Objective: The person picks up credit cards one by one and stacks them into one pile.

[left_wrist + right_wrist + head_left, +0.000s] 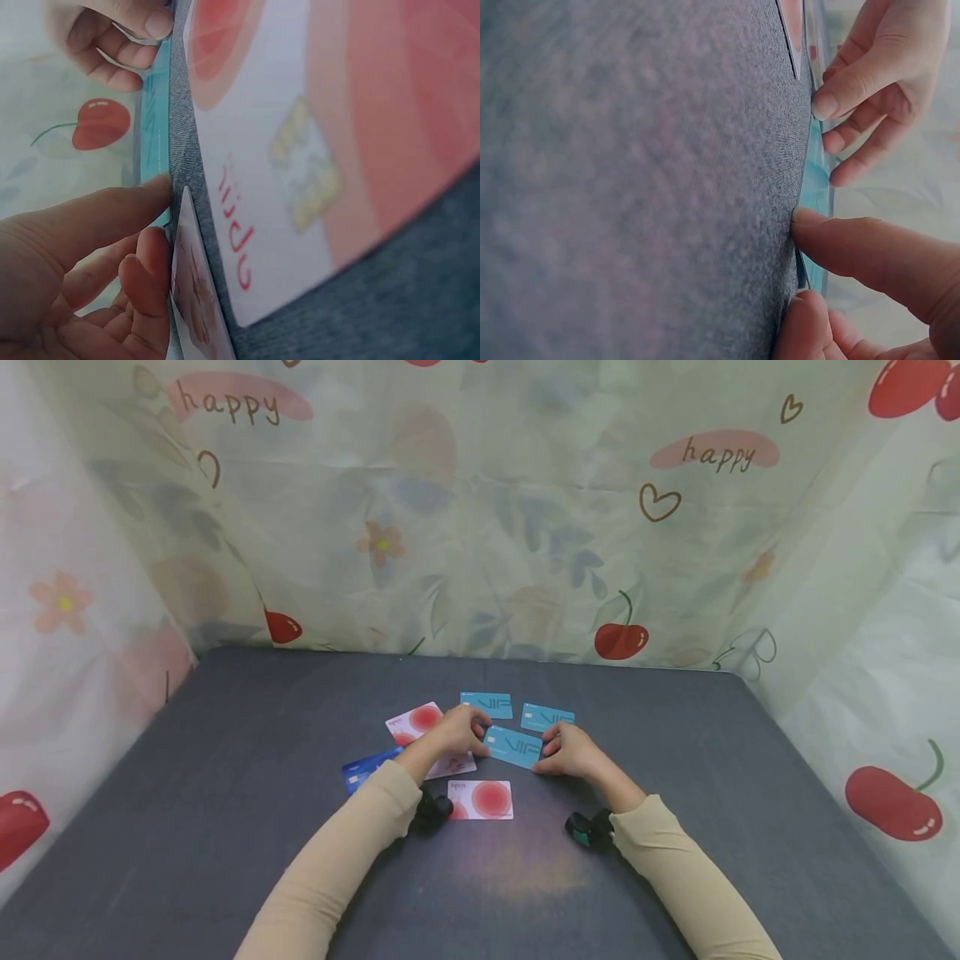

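Note:
A light blue VIP card (pixel 513 746) lies between both hands near the middle of the dark table. At its left end, my left hand (pixel 456 732) pinches the edge with thumb and curled fingers; the left wrist view shows this thumb (pixel 135 206) against the card. The right hand (pixel 572 752) grips the opposite end, its thumb (pixel 840 236) low by the tabletop in the right wrist view. Two more light blue VIP cards, one at the back left (pixel 487 704) and another at the back right (pixel 542 717), lie just beyond the hands.
Pink-and-white cards lie in front (pixel 481 800) and under the left hand (pixel 453 766), with another (pixel 414 722) behind it. A dark blue card (pixel 367 770) is partly covered by the left sleeve. Patterned curtains (pixel 465 510) surround the grey-black table (pixel 225 827) at back and sides.

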The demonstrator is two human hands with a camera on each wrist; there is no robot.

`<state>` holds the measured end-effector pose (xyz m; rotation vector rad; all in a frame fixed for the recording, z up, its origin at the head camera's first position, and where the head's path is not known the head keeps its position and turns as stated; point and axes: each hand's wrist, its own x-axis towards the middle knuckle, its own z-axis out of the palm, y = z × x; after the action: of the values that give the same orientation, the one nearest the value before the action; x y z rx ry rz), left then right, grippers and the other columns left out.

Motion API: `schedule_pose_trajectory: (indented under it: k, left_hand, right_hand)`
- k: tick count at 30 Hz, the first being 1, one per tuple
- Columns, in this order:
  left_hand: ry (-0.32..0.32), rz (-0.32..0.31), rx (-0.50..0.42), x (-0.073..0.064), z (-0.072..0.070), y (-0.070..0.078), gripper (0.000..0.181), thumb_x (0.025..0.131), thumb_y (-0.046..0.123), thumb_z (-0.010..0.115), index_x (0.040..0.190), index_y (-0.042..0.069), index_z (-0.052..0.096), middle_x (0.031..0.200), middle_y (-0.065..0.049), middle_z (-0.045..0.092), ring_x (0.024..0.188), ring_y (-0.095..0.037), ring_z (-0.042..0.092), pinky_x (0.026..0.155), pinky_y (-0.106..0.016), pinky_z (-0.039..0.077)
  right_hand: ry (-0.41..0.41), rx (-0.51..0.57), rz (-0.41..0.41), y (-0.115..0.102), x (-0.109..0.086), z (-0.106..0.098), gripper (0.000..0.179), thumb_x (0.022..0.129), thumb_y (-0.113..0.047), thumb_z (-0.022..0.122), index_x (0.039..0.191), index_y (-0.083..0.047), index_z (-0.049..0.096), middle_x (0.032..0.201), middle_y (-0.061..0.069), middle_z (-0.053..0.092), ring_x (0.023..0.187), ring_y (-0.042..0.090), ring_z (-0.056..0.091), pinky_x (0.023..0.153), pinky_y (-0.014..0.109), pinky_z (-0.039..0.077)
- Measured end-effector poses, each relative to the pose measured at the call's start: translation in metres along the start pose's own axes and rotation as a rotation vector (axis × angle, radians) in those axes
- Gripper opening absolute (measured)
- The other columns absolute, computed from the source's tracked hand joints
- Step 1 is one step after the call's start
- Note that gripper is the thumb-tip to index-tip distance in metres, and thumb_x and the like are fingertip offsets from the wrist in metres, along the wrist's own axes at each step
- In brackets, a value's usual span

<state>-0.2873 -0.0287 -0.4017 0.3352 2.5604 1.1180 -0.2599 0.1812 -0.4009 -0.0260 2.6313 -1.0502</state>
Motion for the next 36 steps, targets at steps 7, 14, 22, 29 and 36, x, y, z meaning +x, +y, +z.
schedule_pose_trajectory:
  k: [7,14,22,29,36]
  left_hand:
    - [0.027,0.009,-0.016,-0.0013,0.0018,-0.0001,0.048,0.07,0.007,0.075,0.115,0.005,0.058,0.095,-0.01,0.062,0.08,-0.017,0.054,0.057,-0.019,0.041]
    - [0.047,0.005,-0.024,-0.0036,0.0029,0.0006,0.048,0.07,0.007,0.076,0.114,0.006,0.058,0.095,-0.009,0.063,0.079,-0.017,0.054,0.055,-0.019,0.041]
    - [0.062,0.018,-0.031,-0.0041,0.002,0.0007,0.049,0.068,0.009,0.077,0.114,0.008,0.059,0.094,-0.009,0.064,0.075,-0.015,0.054,0.051,-0.02,0.04]
    - [0.058,0.02,-0.047,-0.0054,0.0005,0.0021,0.05,0.069,0.009,0.076,0.116,0.008,0.058,0.095,-0.009,0.063,0.077,-0.015,0.054,0.051,-0.02,0.04]
    - [0.064,0.021,-0.067,-0.0072,0.001,0.0033,0.05,0.07,0.009,0.075,0.117,0.009,0.057,0.095,-0.008,0.062,0.074,-0.014,0.054,0.051,-0.021,0.041]
  right_hand:
    - [0.029,-0.028,-0.043,0.0,-0.0015,0.0006,0.051,0.068,-0.013,0.078,0.106,0.0,0.048,0.09,0.011,0.061,0.074,0.017,0.054,0.064,0.026,0.045]
    - [0.038,-0.02,-0.026,-0.001,-0.0012,0.0016,0.052,0.066,-0.014,0.079,0.106,-0.001,0.048,0.087,0.009,0.061,0.071,0.015,0.055,0.062,0.025,0.046]
    - [0.045,-0.017,-0.032,-0.0014,-0.0012,-0.0001,0.053,0.065,-0.014,0.079,0.108,0.0,0.05,0.088,0.01,0.062,0.07,0.015,0.057,0.062,0.025,0.046]
    - [0.049,-0.017,-0.051,-0.0016,-0.0025,-0.003,0.054,0.067,-0.015,0.079,0.109,0.0,0.049,0.089,0.011,0.063,0.072,0.015,0.057,0.063,0.026,0.047]
    - [0.052,-0.02,-0.041,-0.0021,-0.0042,-0.0042,0.054,0.068,-0.016,0.078,0.112,-0.001,0.049,0.092,0.01,0.062,0.076,0.016,0.056,0.067,0.027,0.046]
